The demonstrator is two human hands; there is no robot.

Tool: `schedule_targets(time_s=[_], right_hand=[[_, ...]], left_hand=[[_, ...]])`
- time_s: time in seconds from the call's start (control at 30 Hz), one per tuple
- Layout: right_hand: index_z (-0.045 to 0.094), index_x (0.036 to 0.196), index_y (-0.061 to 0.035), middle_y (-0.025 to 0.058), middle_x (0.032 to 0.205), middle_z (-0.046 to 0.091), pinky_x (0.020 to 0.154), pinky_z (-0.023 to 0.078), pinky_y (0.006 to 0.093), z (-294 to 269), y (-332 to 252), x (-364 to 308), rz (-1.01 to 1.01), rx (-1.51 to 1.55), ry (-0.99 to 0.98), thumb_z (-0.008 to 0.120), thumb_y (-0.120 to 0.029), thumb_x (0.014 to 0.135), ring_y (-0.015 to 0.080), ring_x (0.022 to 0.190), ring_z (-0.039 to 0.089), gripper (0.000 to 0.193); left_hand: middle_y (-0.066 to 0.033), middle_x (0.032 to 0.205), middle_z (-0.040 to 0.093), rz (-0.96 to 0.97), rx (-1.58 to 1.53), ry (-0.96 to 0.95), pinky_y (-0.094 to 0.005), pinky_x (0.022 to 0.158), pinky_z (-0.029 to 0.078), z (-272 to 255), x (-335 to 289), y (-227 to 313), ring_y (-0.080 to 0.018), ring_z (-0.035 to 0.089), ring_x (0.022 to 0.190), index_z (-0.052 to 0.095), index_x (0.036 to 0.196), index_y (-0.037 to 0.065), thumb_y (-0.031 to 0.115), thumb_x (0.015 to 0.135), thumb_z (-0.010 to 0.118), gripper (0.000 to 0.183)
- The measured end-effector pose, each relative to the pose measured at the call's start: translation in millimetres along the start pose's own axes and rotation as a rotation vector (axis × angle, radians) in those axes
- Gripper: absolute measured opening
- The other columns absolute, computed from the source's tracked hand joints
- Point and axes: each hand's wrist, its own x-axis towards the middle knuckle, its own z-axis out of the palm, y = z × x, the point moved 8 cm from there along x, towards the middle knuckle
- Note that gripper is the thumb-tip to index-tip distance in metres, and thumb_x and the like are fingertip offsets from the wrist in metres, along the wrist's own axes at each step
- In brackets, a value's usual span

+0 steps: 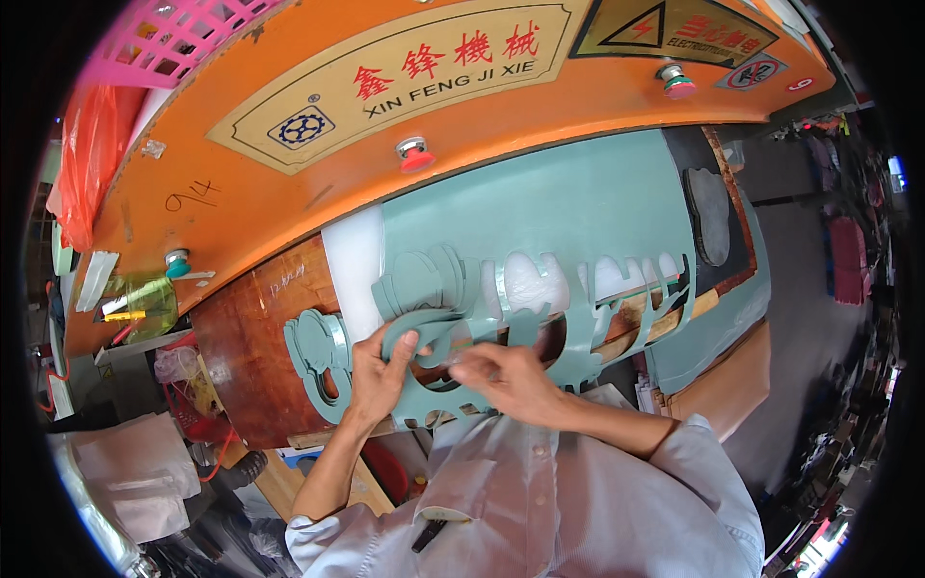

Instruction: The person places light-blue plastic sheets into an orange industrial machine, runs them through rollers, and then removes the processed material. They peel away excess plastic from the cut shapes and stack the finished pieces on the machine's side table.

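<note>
Green cut pieces [421, 324], at ten o'clock from your right hand [511, 380], whose blurred fingers I can't read, sit clamped in your left hand [378, 380]: keep their edges aligned.

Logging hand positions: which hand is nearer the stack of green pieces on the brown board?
Left. The left hand is just right of the stack of green pieces, gripping curved green material; the right hand is farther right, beyond the left one.
</note>
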Motion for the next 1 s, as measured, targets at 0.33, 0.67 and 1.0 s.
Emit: schedule_targets(time_s=[0.33,0.67,1.0], right_hand=[[0.066,0.087,0.0058,0.0189,0.082,0.077,0.061,0.057,0.0384,12,58,15,0.173,0.049,-0.157,0.062,-0.025,0.107,0.0225,0.067,0.076,0.037],[0.072,0.089,0.0017,0.0194,0.069,0.068,0.065,0.051,0.0518,-26,64,7,0.013,-0.427,-0.021,0.07,-0.02,0.099,0.0402,0.065,0.068,0.024],[0.054,0.143,-0.0007,0.0212,0.132,0.064,0.1,0.051,0.0491,-22,-94,32,-0.545,-0.419,0.116,0.09,-0.03,0.083,0.0397,0.121,0.061,0.075]], left_hand=[[-0.0074,0.081,0.073,0.116,0.103,0.096,-0.0339,0.075,0.056,-14,18,63,-0.0134,0.068,0.075,0.078,0.114,-0.003,0.027,0.106,0.07,0.032],[-0.0045,0.072,0.064,0.527,0.075,0.509,-0.0307,0.063,0.053,-131,-2,205,-0.0126,0.06,0.059,0.073,0.103,-0.004,0.029,0.104,0.073,0.033],[-0.0016,0.08,0.07,0.184,0.145,0.423,-0.0232,0.055,0.046,-143,-54,173,-0.0059,0.059,0.063,0.076,0.111,-0.003,0.024,0.099,0.081,0.03]])
